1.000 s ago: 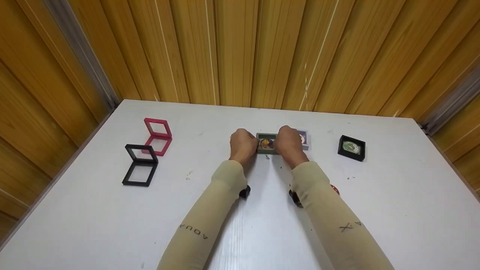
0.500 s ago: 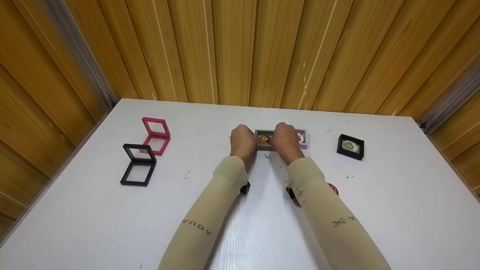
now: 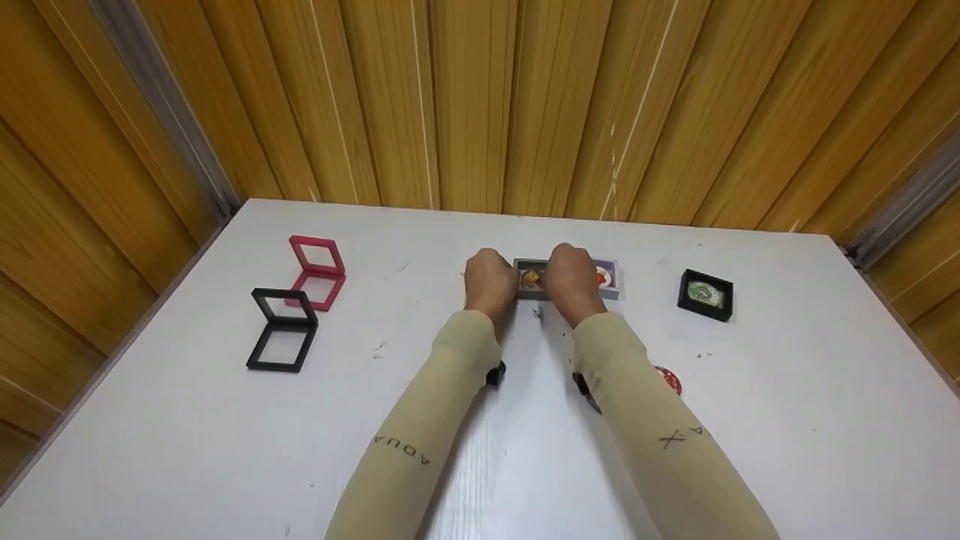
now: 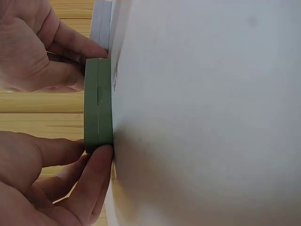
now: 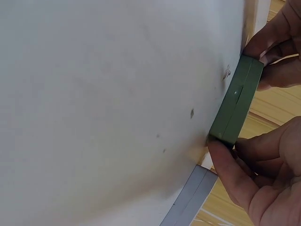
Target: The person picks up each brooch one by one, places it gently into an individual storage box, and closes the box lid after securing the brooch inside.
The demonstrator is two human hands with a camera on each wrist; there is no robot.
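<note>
A shut green display frame (image 3: 531, 291) stands on the white table, with a gold-and-dark round piece showing through its window. At its left end, my left hand (image 3: 490, 283) pinches the corner between thumb and fingers, as the left wrist view shows. My right hand (image 3: 571, 281) grips the opposite end and hides part of the frame from above. Both wrist views show the plain green side (image 5: 237, 101) and its seam. Just right of it lies a lavender display frame (image 3: 611, 289), with a red-and-white round piece in it, partly behind my right hand.
A black display frame (image 3: 706, 295) with a green-and-white round piece lies at the right. Open frames, one pink (image 3: 325, 301) and one black (image 3: 274, 367), stand at the left. A red round piece (image 3: 670, 379) peeks out by my right sleeve. Wood-look panels (image 3: 465, 105) rise behind the table.
Both hands have shifted slightly away from me with the green frame, which now sits more level with the lavender one. My right hand has moved a little left.
</note>
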